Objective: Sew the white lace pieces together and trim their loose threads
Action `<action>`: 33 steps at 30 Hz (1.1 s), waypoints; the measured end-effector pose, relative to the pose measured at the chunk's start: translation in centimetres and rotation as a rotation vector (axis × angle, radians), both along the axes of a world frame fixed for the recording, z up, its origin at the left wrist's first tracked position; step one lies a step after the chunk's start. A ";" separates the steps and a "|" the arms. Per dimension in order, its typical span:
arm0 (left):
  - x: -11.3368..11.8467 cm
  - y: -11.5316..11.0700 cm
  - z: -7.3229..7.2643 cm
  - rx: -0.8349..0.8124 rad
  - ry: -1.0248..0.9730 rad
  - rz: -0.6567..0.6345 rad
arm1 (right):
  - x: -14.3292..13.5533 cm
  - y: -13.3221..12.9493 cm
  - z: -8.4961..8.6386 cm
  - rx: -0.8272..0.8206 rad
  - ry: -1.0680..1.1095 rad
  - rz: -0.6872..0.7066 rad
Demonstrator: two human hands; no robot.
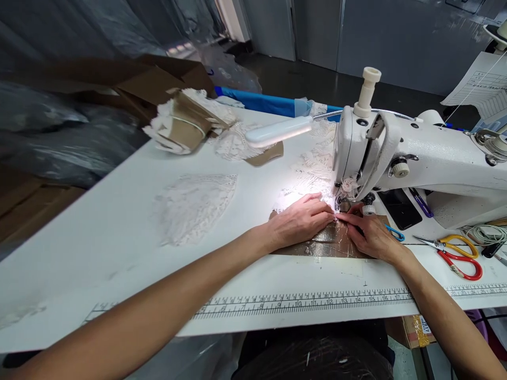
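Observation:
White lace fabric [303, 177] lies under the lit needle area of a white sewing machine [447, 153]. My left hand [303, 219] rests flat on the lace, left of the presser foot [344, 205], its fingers stretched toward the needle. Just right of the foot, my right hand [368, 232] has bent fingers, with the fingertips pinching at the lace edge; the exact grip is partly hidden. Beneath both hands is a brown, shiny taped sheet [320, 245]. A white lamp [279, 132] shines on the lace from above.
A separate lace piece [196, 208] lies to the left, with a tied lace bundle [186, 124] behind. On the right are thread snips [455, 248] with yellow and red handles, a blue safety pin [395, 233] and a black phone [400, 208]. A printed ruler [297, 304] lines the front edge.

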State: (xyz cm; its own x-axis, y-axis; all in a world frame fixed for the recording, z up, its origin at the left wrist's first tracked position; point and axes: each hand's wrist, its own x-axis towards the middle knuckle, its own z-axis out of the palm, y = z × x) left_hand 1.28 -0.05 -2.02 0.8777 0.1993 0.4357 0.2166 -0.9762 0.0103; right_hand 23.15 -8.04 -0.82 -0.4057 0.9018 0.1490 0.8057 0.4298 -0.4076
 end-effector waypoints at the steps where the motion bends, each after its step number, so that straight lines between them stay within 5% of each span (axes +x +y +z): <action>1: 0.0 0.0 0.1 0.002 0.004 -0.002 | 0.0 0.0 0.0 -0.007 -0.004 0.000; 21: 0.4 0.3 -0.4 -0.031 -0.020 0.005 | -0.2 0.0 -0.3 0.006 0.188 -0.030; 33: -0.3 -0.2 0.5 -0.108 -0.061 -0.039 | -0.9 -0.9 -0.1 0.120 -0.153 -0.046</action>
